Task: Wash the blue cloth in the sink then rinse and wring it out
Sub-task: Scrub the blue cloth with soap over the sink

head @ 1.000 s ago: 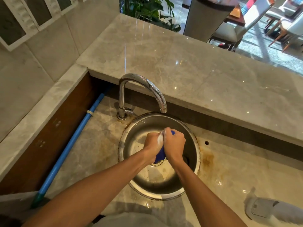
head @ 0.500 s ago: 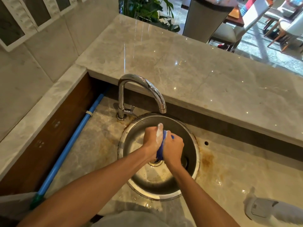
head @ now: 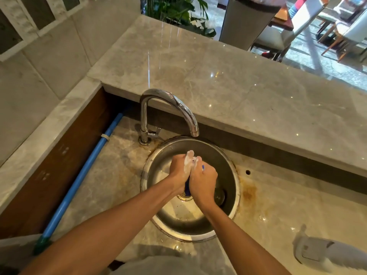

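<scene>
Over the round steel sink (head: pixel 234 183) my left hand (head: pixel 179 171) and my right hand (head: pixel 203 180) are pressed together, both clenched on the blue cloth (head: pixel 187 187). Only a thin blue strip of the cloth shows between the palms and at the right knuckles; the rest is hidden. White soap foam (head: pixel 189 158) covers the fingertips at the top. The curved chrome tap (head: pixel 168 108) arches over the sink's far rim, and no water stream is visible from its spout.
A blue pipe (head: pixel 83 175) runs along the left side of the lower counter. A raised marble ledge (head: pixel 238 84) sits behind the sink. A grey-white object (head: pixel 325 255) lies at the lower right. The drain (head: pixel 185 196) is below my hands.
My hands have rubbed against each other on the cloth, the left sliding up and forward. Less blue cloth shows now and more foam sits at the fingertips.
</scene>
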